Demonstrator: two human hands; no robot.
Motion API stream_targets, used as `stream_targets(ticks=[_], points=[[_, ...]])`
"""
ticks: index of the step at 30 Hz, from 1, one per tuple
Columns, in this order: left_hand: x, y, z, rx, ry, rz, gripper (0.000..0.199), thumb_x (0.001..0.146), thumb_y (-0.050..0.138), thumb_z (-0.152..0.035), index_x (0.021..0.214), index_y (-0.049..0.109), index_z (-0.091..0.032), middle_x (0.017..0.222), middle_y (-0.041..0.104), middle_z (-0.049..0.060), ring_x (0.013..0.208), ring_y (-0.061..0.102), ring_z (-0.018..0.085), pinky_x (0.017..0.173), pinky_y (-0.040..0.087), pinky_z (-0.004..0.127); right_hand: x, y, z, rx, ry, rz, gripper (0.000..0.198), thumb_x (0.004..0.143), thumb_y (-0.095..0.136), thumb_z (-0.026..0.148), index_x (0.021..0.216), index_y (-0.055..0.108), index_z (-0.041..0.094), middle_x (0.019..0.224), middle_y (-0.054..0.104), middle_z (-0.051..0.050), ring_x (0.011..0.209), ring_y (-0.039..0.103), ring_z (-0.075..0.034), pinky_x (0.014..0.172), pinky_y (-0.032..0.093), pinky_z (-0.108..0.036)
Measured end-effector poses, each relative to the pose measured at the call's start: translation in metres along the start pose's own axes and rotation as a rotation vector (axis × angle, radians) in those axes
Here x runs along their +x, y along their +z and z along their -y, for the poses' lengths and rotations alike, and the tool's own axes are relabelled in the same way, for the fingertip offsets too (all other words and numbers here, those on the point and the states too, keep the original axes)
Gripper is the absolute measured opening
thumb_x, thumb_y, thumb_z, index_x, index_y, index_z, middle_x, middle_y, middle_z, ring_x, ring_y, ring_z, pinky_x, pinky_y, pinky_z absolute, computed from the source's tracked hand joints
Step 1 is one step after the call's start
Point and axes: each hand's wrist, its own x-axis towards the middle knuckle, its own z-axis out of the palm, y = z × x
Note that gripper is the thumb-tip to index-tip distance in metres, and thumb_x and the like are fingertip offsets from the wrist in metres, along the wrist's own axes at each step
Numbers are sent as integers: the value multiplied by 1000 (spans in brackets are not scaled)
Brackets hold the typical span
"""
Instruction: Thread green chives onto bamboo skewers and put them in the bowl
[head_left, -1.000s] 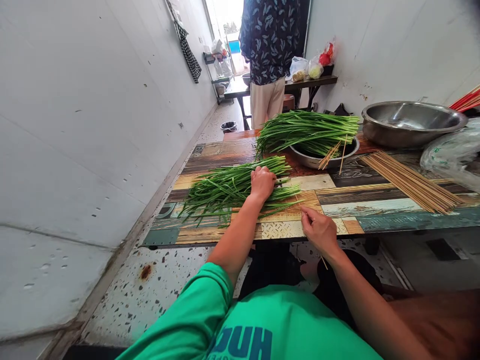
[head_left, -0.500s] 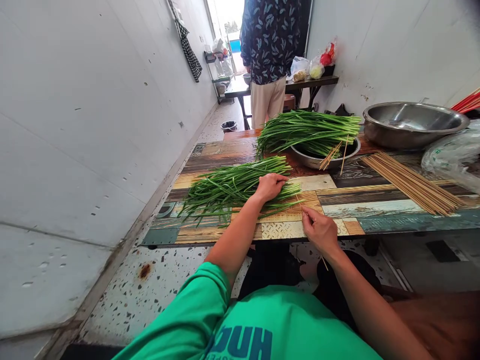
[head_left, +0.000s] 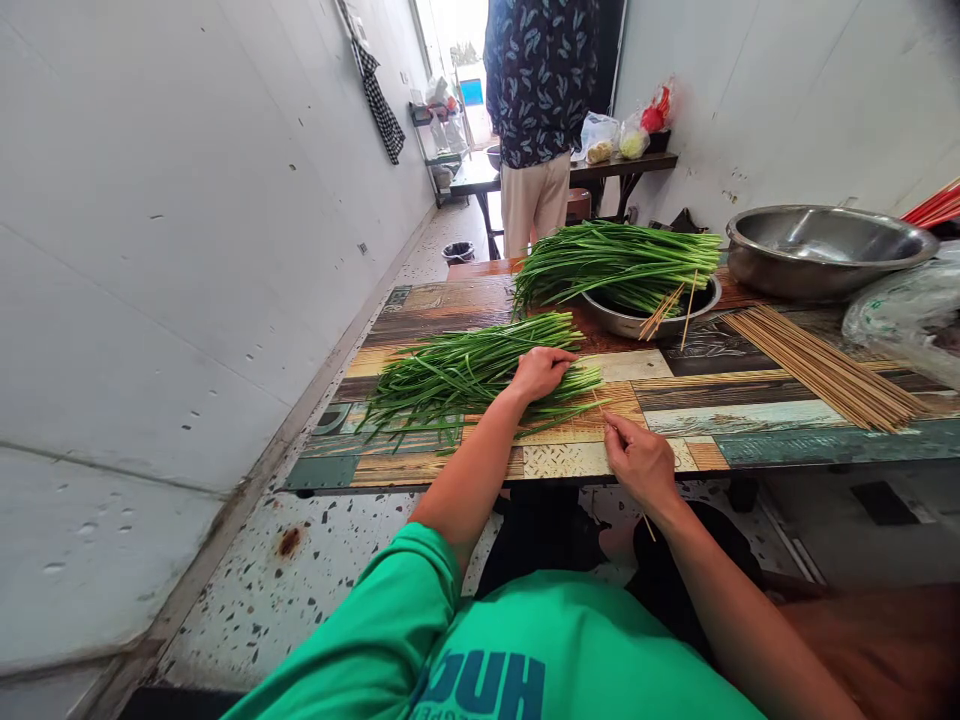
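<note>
A loose pile of garlic chives (head_left: pixel 450 370) lies on the table, pale stem ends to the right. My left hand (head_left: pixel 544 373) is closed over the stems near those ends, its fingertips partly hidden. Just to the right, my right hand (head_left: pixel 641 460) pinches a thin bamboo skewer (head_left: pixel 649 528); the tip points up at the nearest stems and the tail sticks out below the hand. Beyond, a bigger heap of chives (head_left: pixel 622 255) lies across a metal bowl (head_left: pixel 630 322), with several skewers (head_left: pixel 664 312) at its stem ends.
A bundle of bamboo skewers (head_left: pixel 829 365) lies on the right of the patterned table (head_left: pixel 757 422). Behind it stand a large steel basin (head_left: pixel 825 285) and a clear plastic bag (head_left: pixel 907 310). A person (head_left: pixel 536 120) stands by a far table (head_left: pixel 476 175). A white wall (head_left: pixel 187 200) runs along the left.
Both of my hands stay almost in place, with the skewer still by the stem ends. The person in the background has shifted slightly, with the arm drawn in closer.
</note>
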Motion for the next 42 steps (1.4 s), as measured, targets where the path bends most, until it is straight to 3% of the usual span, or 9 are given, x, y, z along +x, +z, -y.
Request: stream_targets(ticks=[42], points=[[2,1,5,-32,17,-15,29,86,55,-19,107,74,-20,107,74,1,99,66,16,95,48,27,0,0,0,21,4,0,37,86,43,32,104,74,22,91,76,-6,75,70,-19,64,50,-27]])
